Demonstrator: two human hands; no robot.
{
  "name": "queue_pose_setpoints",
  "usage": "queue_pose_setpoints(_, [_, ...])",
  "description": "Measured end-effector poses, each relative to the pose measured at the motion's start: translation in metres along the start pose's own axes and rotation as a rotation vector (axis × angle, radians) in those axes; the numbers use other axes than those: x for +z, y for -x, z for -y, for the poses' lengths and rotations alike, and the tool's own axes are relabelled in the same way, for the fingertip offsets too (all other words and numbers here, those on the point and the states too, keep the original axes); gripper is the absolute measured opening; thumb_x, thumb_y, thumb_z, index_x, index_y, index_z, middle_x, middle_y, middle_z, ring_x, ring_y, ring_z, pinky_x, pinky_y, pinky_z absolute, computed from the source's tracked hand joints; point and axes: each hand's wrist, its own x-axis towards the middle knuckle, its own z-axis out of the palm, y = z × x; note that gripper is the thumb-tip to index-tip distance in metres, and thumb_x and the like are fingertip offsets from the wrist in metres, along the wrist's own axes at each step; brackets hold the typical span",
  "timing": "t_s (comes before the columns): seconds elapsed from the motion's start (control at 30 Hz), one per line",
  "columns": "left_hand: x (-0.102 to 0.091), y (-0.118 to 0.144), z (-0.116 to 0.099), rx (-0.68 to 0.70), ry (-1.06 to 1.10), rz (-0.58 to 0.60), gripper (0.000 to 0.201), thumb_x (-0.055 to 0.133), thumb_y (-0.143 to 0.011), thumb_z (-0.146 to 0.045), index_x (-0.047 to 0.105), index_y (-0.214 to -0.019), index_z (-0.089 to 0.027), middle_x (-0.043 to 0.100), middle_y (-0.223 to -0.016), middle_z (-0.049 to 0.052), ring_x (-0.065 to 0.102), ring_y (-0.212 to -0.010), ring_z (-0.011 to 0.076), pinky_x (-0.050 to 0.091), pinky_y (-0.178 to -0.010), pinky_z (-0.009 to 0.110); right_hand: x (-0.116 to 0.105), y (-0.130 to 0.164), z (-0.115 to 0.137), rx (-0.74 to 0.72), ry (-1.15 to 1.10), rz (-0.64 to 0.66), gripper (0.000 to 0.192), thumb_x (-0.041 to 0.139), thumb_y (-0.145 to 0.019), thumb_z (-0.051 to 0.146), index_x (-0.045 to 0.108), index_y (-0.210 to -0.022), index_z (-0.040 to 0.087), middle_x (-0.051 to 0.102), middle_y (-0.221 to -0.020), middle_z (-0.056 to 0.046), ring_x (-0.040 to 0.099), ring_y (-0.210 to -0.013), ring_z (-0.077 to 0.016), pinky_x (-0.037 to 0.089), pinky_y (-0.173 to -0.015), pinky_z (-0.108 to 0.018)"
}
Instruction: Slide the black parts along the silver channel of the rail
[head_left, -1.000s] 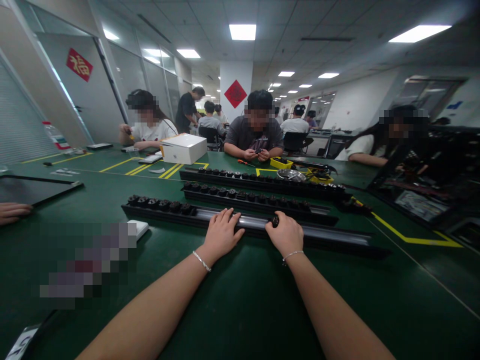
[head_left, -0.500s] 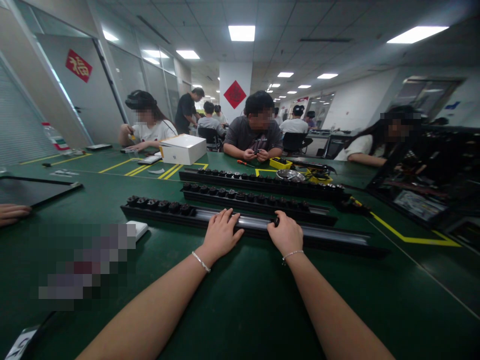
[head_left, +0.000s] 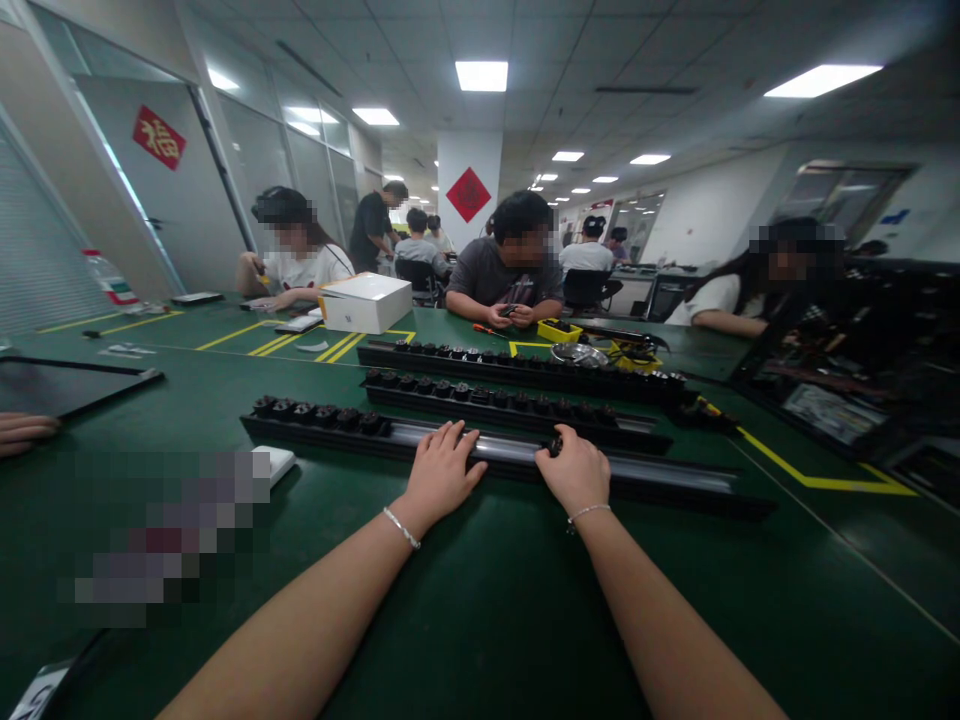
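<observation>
Nearest rail [head_left: 675,478] | long axis left-right on worktop [head_left: 480,600] | left hand [head_left: 442,470] fingers spread flat on it | right hand [head_left: 576,468] pinching black knob [head_left: 554,445].

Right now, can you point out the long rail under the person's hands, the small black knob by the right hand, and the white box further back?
Long rail [head_left: 675,477]: head view, bare silvery channel right of the hands.
Small black knob [head_left: 554,445]: head view, its top at the right hand's fingertips.
White box [head_left: 367,302]: head view, its lid.
</observation>
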Motion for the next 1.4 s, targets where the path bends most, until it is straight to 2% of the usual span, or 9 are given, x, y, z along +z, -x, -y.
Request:
queue_pose_setpoints(0.3, [-0.001, 0.0, 0.0, -0.002, 0.024, -0.002, 0.046, 0.042, -0.088, -0.047, 0.048, -0.128, -0.026, 0.046, -0.139, 0.007, 0.038, -0.13, 0.0255, 0.031, -0.104, 0.044, 0.001, -0.001, -0.005, -0.026, 0.004, -0.015, 0.047, 0.045, -0.077, 0.029, 0.053, -0.121, 0.015, 0.066, -0.103, -0.01, 0.055, -0.103, -0.0241, 0.035, -0.091, -0.037])
queue_pose_setpoints(0.63, [0.0, 0.0, -0.002, -0.006, 0.054, -0.005, 0.045, 0.047, -0.086, -0.044, 0.051, -0.125, -0.024, 0.046, -0.139, 0.009, 0.036, -0.131, 0.0263, 0.029, -0.106, 0.046, 0.006, -0.002, -0.008, -0.007, -0.046, -0.052, 0.046, 0.046, -0.076, 0.028, 0.054, -0.119, 0.016, 0.063, -0.113, -0.009, 0.055, -0.105, -0.0229, 0.038, -0.09, -0.035])
queue_pose_setpoints(0.77, [0.0, -0.001, -0.001, 0.005, 0.074, 0.005, 0.037, 0.048, -0.085, -0.043, 0.056, -0.116, -0.023, 0.046, -0.139, 0.009, 0.036, -0.131, 0.0264, 0.028, -0.106, 0.047, 0.006, -0.001, -0.009, 0.016, -0.063, -0.032, 0.045, 0.047, -0.075, 0.025, 0.053, -0.119, 0.016, 0.063, -0.113, -0.009, 0.055, -0.105, -0.0224, 0.038, -0.089, -0.035])
queue_pose_setpoints(0.97, [0.001, -0.002, 0.003, 0.014, 0.11, 0.031, 0.023, 0.05, -0.084, -0.039, 0.062, -0.092, -0.021, 0.047, -0.139, 0.008, 0.038, -0.131, 0.026, 0.03, -0.106, 0.047, 0.005, 0.002, -0.013, 0.036, -0.134, -0.032, 0.051, 0.045, -0.076, 0.024, 0.043, -0.127, 0.016, 0.062, -0.115, -0.008, 0.057, -0.103, -0.0211, 0.038, -0.09, -0.033])
queue_pose_setpoints(1.2, [0.002, -0.002, 0.004, 0.015, 0.114, 0.03, 0.019, 0.053, -0.083, -0.038, 0.061, -0.088, -0.022, 0.047, -0.139, 0.007, 0.039, -0.13, 0.0263, 0.03, -0.106, 0.048, 0.0, 0.005, -0.018, 0.085, -0.055, -0.033, 0.049, 0.045, -0.078, 0.031, 0.048, -0.124, 0.016, 0.058, -0.121, -0.01, 0.049, -0.115, -0.0234, 0.022, -0.106, -0.044])
queue_pose_setpoints(1.4, [-0.001, -0.003, 0.003, 0.007, 0.086, 0.036, 0.019, 0.052, -0.083, -0.038, 0.061, -0.087, -0.022, 0.048, -0.138, 0.007, 0.04, -0.129, 0.0259, 0.03, -0.106, 0.047, -0.007, 0.003, -0.029, 0.083, -0.04, -0.016, 0.048, 0.045, -0.077, 0.031, 0.049, -0.123, 0.017, 0.058, -0.122, -0.01, 0.047, -0.117, -0.023, 0.02, -0.106, -0.045])
